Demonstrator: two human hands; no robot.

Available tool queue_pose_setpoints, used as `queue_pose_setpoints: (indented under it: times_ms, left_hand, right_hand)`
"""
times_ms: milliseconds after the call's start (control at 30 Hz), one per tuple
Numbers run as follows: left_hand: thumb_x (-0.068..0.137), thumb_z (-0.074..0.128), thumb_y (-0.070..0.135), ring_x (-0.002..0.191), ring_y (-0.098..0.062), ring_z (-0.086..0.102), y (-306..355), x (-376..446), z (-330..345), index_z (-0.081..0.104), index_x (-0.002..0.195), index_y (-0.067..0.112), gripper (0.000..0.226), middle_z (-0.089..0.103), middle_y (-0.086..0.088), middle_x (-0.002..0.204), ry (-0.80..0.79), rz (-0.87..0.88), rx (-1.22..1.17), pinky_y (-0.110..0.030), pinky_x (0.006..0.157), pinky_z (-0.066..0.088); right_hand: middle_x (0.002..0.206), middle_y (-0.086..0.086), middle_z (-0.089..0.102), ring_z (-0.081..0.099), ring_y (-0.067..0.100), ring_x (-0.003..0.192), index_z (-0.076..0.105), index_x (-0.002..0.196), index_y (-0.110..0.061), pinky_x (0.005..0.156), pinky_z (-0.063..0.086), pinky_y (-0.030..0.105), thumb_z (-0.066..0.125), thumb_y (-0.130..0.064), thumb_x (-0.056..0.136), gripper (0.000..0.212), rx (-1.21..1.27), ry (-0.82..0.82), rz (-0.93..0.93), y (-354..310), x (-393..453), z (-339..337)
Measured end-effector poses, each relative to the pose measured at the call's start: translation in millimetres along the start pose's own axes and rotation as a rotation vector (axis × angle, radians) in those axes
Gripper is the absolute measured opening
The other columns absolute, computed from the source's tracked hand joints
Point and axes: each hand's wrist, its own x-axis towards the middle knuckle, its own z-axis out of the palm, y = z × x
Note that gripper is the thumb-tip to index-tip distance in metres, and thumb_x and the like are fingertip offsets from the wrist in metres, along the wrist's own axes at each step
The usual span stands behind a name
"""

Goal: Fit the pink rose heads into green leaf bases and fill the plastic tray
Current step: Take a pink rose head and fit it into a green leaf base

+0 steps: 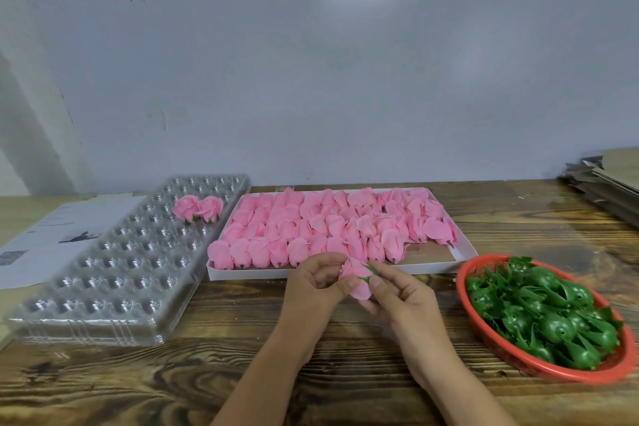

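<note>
We can't see how far the green leaf base [372, 270] sits on the pink rose head [356, 278]: only a small green bit shows at the rose's right end, the rest is covered by fingers. Forearms run out of the bottom edge. The cardboard stack [608, 183] at far right is cut off by the frame, and the print on the paper sheet [52, 235] at left is too blurred to read.

Around us on the wooden table [242, 356]: a clear plastic tray [114, 273] at left, lying partly over the paper, w/ two finished roses [197, 208] in cells near its far right corner; other cells show only clear plastic. Just right of it, a white flat box [311, 273] packed w/ loose pink rose heads [328, 225] in rows. At right, a red basket [484, 332] piled w/ green leaf bases [553, 315]. Our hands sit in front of the box's near edge and hide a bit of it.

Left hand [314, 287]: fingers curled, thumb and forefinger pinching the rose head's left side. Right hand [401, 297]: fingers curled too, thumb and forefinger on the leaf base at the rose's right end, other fingers under the petals. The rose is held above the table, between box and our body, touching neither.
</note>
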Motion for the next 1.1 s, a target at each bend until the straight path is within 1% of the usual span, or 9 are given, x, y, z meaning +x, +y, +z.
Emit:
queue_pose_setpoints:
  times_ms: [67, 200, 333, 467, 567, 700, 833, 967, 1100]
  left_hand:
    - [0.08, 0.082, 0.005, 0.098, -0.017, 0.075, -1.3, 0.9, 0.8, 0.071, 0.113, 0.017, 0.036, 0.079, -0.004, 0.098, 0.008, -0.02, -0.036, -0.02, 0.082, 0.057]
    - [0.069, 0.087, 0.018, 0.119, -0.029, 0.066, -2.0, 4.0, -1.8, 0.073, 0.114, 0.017, 0.048, 0.076, -0.011, 0.111, 0.066, -0.064, -0.144, -0.045, 0.105, 0.051]
    - [0.065, 0.086, 0.021, 0.117, -0.037, 0.066, 0.0, 5.0, -5.0, 0.071, 0.115, 0.015, 0.052, 0.076, -0.013, 0.11, 0.055, -0.063, -0.189, -0.043, 0.099, 0.054]
    - [0.06, 0.088, 0.026, 0.12, -0.032, 0.065, 0.4, 4.3, -4.3, 0.071, 0.119, 0.015, 0.062, 0.075, -0.014, 0.115, 0.055, -0.074, -0.152, -0.052, 0.112, 0.045]
    - [0.057, 0.09, 0.029, 0.117, -0.028, 0.067, 0.8, 3.3, -3.5, 0.073, 0.115, 0.02, 0.061, 0.076, -0.011, 0.112, 0.056, -0.08, -0.124, -0.048, 0.11, 0.048]
    - [0.06, 0.089, 0.027, 0.108, -0.023, 0.071, 0.8, 1.9, -1.9, 0.072, 0.115, 0.021, 0.058, 0.078, -0.008, 0.102, 0.028, -0.057, -0.084, -0.041, 0.107, 0.051]
    - [0.063, 0.088, 0.029, 0.108, -0.021, 0.071, 0.9, 1.9, -2.5, 0.07, 0.117, 0.023, 0.057, 0.079, -0.008, 0.099, -0.005, -0.038, -0.059, -0.036, 0.105, 0.049]
    - [0.066, 0.086, 0.029, 0.103, -0.02, 0.074, 1.0, 2.4, -4.5, 0.068, 0.12, 0.022, 0.058, 0.079, -0.009, 0.1, -0.049, -0.021, -0.052, -0.03, 0.098, 0.05]
    - [0.068, 0.086, 0.027, 0.111, -0.024, 0.071, -0.2, 4.0, -6.6, 0.067, 0.123, 0.022, 0.058, 0.078, -0.011, 0.107, -0.04, -0.022, -0.063, -0.033, 0.102, 0.049]
  right_hand:
    - [0.104, 0.01, 0.076, 0.073, 0.021, 0.1, 0.063, 0.126, -0.009, 0.076, 0.059, 0.023, 0.058, -0.008, 0.095, 0.031, 0.032, -0.013, 0.035, -1.7, -0.6, -0.6]
    - [0.109, 0.012, 0.075, 0.073, 0.025, 0.099, 0.064, 0.124, -0.013, 0.072, 0.06, 0.026, 0.05, -0.01, 0.101, 0.027, 0.117, -0.024, 0.119, -3.8, -2.2, -0.7]
    - [0.098, 0.01, 0.077, 0.074, 0.022, 0.093, 0.067, 0.118, -0.016, 0.069, 0.058, 0.023, 0.06, -0.009, 0.095, 0.025, 0.065, 0.029, 0.06, -1.8, -3.8, 1.5]
    - [0.085, 0.013, 0.076, 0.075, 0.019, 0.08, 0.077, 0.099, -0.014, 0.064, 0.057, 0.02, 0.068, -0.003, 0.086, 0.019, 0.064, 0.114, 0.017, -0.4, -2.9, -0.8]
    - [0.084, 0.014, 0.076, 0.074, 0.017, 0.075, 0.081, 0.087, -0.015, 0.062, 0.057, 0.019, 0.071, 0.0, 0.082, 0.018, 0.097, 0.126, 0.018, -0.8, -2.5, -1.8]
    - [0.087, 0.017, 0.076, 0.074, 0.017, 0.075, 0.081, 0.084, -0.01, 0.061, 0.057, 0.02, 0.075, -0.007, 0.067, 0.018, 0.135, 0.11, 0.056, -2.5, -2.0, -4.2]
    - [0.088, 0.019, 0.076, 0.074, 0.019, 0.075, 0.079, 0.084, -0.007, 0.061, 0.058, 0.021, 0.074, -0.003, 0.069, 0.017, 0.137, 0.096, 0.076, -3.3, -1.3, -8.3]
    - [0.087, 0.018, 0.076, 0.074, 0.017, 0.074, 0.08, 0.081, -0.007, 0.062, 0.059, 0.022, 0.074, -0.006, 0.065, 0.017, 0.128, 0.068, 0.093, -5.2, -1.1, -9.8]
    - [0.091, 0.02, 0.075, 0.074, 0.02, 0.077, 0.08, 0.087, -0.007, 0.063, 0.058, 0.022, 0.076, -0.01, 0.067, 0.021, 0.128, 0.03, 0.142, -6.9, -0.7, -13.2]
